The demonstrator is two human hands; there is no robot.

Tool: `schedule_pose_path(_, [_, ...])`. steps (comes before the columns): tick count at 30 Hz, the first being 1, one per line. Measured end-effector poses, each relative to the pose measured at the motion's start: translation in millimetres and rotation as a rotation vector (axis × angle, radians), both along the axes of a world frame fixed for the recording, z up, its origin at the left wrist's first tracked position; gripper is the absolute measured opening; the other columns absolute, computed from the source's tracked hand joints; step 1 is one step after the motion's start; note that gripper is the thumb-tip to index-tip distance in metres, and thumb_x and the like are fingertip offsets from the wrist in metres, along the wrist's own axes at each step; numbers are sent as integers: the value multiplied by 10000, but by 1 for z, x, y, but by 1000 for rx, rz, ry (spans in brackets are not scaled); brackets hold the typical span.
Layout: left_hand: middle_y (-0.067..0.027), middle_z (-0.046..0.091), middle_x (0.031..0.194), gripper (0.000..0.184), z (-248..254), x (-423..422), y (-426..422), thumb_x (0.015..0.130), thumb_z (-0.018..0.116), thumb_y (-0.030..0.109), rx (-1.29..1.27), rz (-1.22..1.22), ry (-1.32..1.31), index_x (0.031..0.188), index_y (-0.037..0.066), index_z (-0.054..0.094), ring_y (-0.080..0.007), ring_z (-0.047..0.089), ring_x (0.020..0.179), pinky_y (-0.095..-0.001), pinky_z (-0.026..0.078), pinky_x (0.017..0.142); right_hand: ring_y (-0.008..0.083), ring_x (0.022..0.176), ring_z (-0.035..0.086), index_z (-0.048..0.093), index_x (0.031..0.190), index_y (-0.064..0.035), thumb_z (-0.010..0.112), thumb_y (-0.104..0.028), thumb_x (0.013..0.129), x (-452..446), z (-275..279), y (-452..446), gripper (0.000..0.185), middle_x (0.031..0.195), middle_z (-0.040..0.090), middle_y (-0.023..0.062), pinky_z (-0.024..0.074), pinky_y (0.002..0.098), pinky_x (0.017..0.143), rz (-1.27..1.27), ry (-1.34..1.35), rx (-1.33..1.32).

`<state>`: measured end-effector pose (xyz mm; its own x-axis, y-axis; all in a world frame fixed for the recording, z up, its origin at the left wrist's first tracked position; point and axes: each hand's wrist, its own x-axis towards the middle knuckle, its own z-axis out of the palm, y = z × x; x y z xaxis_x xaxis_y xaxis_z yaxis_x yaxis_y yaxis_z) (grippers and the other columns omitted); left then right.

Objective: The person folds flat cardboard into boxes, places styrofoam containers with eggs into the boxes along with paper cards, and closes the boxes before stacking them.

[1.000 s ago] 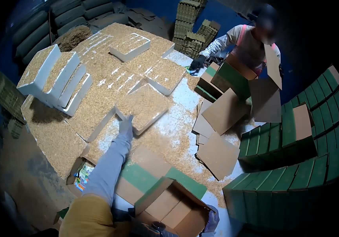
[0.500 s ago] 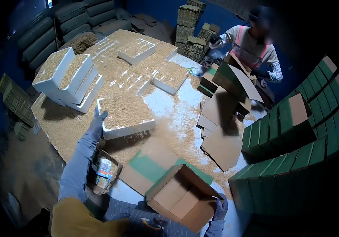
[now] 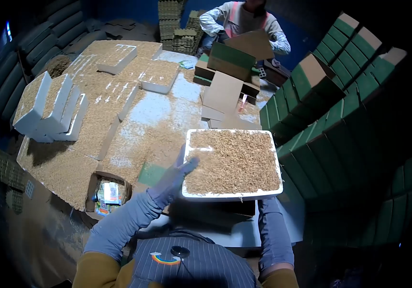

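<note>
A white foam tray (image 3: pixel 234 194) filled with brown husks is held up in front of me, level, above the near edge of the table. My left hand (image 3: pixel 174 175), in a grey glove, grips the tray's left side, with the thumb over the rim. My right forearm reaches under the tray's right end, and the tray hides that hand. Below the tray lies a dark, shadowed box, mostly covered by it. A flat cardboard piece with a green band (image 3: pixel 150 174) shows just left of the tray.
Husk-filled trays lean together (image 3: pixel 54 113) at the left. A small box (image 3: pixel 89 192) holds colourful packets. Green cartons (image 3: pixel 321 139) are stacked at the right. Across the table a co-worker (image 3: pixel 249 21) stands behind cardboard sheets (image 3: pixel 222 91) and boxes.
The tray has been lifted off the husk-covered table and carried right, in front of me. My right hand has left the open box's edge and gone under the tray. The view has shifted.
</note>
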<state>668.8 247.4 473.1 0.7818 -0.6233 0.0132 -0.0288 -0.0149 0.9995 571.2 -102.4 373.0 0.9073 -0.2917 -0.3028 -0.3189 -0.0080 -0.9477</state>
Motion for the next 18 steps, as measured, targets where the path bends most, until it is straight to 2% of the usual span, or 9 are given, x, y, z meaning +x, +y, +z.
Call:
schedule_pose_path(1, [-147, 453, 1387, 644, 7, -7, -11, 999, 508, 277, -131, 87, 357, 1508, 60, 178, -190, 493, 1224, -320, 470, 991, 148, 837, 613, 645, 1048, 11, 533, -182, 956, 0, -2, -1, 241, 928, 675, 80, 485, 272, 772, 4, -5, -5])
schedule_pose_path(6, [-145, 452, 1399, 689, 1, -15, -13, 994, 523, 290, -103, 5, 399, 1532, 109, 132, -183, 489, 1224, -319, 444, 1007, 148, 841, 614, 649, 1046, 12, 533, -183, 956, -5, -7, -6, 244, 930, 678, 81, 486, 273, 774, 2, -41, -30])
schedule_pose_path(8, [-139, 457, 1400, 706, -10, -16, -14, 987, 533, 307, 117, -6, 61, 1539, 134, 127, -181, 494, 1220, -330, 445, 1004, 148, 842, 614, 650, 1046, 12, 533, -183, 957, -8, -12, -7, 245, 931, 679, 81, 486, 273, 775, -1, -56, -45])
schedule_pose_path(9, [-129, 460, 1400, 697, -8, -16, -15, 988, 529, 291, 56, -40, 241, 1541, 149, 131, -175, 494, 1219, -334, 439, 1008, 148, 843, 615, 651, 1045, 12, 533, -184, 957, -9, -15, -8, 245, 931, 680, 81, 486, 273, 775, 0, -66, -52])
schedule_pose_path(11, [-127, 456, 1403, 698, -20, -17, -3, 985, 533, 289, 44, -89, 184, 1541, 148, 135, -178, 494, 1220, -336, 436, 1010, 148, 845, 615, 652, 1045, 13, 533, -184, 957, -11, -22, -8, 247, 932, 681, 82, 486, 274, 776, -8, -98, -81])
schedule_pose_path(14, [-134, 423, 1434, 734, 7, -25, 17, 968, 552, 306, -60, 27, 619, 1544, 153, 125, -226, 473, 1254, -362, 401, 1048, 148, 847, 616, 655, 1043, 14, 533, -185, 957, -9, -38, -5, 248, 933, 683, 82, 487, 274, 777, -30, -167, -148])
schedule_pose_path(17, [-146, 369, 1472, 757, -2, -28, 44, 964, 560, 302, 40, 61, 475, 1545, 136, 104, -241, 425, 1301, -370, 380, 1067, 146, 861, 615, 662, 1048, 14, 525, -176, 957, -11, -41, 15, 252, 954, 687, 87, 485, 281, 783, -98, -177, -175])
schedule_pose_path(18, [-148, 348, 1487, 761, 4, -31, 47, 964, 560, 296, 54, 68, 432, 1544, 125, 98, -243, 410, 1313, -369, 376, 1069, 146, 852, 617, 657, 1043, 7, 520, -165, 954, -14, -57, 14, 237, 948, 681, 91, 485, 287, 780, -91, -196, -232])
